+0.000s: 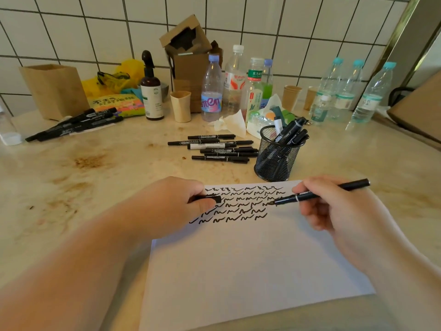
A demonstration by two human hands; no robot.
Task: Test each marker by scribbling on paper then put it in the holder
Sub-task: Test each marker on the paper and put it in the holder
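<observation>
Marker [319, 193] uncapped, pinched in right hand [334, 211], tip touching paper [250, 259] at right end of fourth scribble row [238, 204]. Cap [210, 199] pinched between thumb and curled fingers of left hand [171, 206], resting on paper's far left corner. Just beyond paper, black mesh holder [276, 158] with several markers standing tilted inside. Left of holder, loose pile of capped markers [214, 149] lying flat. Farther left, second bunch of larger markers [76, 125] near brown paper bag [55, 89]. Stained beige marble counter [95, 163] under everything. Along far edge: spray bottle [151, 91], beige cup [181, 106], cardboard boxes [188, 56], water bottles [346, 91], crumpled tissue [231, 123]. White tiled wall [286, 25] with dark grout behind. Both forearms reaching in from near edge, angled toward each other.
</observation>
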